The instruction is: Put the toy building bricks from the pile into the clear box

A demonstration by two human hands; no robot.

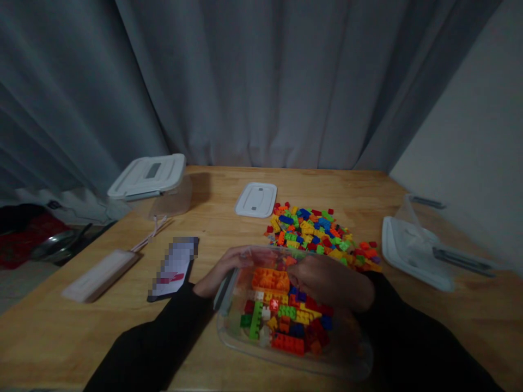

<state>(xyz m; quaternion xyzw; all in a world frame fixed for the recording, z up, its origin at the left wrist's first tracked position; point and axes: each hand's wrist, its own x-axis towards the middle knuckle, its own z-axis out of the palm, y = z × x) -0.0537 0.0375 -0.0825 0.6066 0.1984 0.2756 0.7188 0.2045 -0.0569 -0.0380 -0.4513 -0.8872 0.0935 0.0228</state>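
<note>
A clear plastic box [296, 365] stands before me on the table, with toy building bricks [288, 313] in several colours inside. A large orange brick [270, 280] lies toward its far side. My left hand [226, 267] grips the box at its far left corner. Inside the box, near the far wall, is my right hand [322, 277] with its fingers curled; whatever they hold is hidden. Just beyond the box a heap of loose bricks [308, 228] spreads over the table, some of it toward the right.
A white lid [256, 200] lies behind the heap on the wooden table [220, 190]. At left are a lidded box [171, 196], a phone [174, 269] and a pale power bank [102, 275] with a cable. Another clear box and white lid [417, 256] sit at right.
</note>
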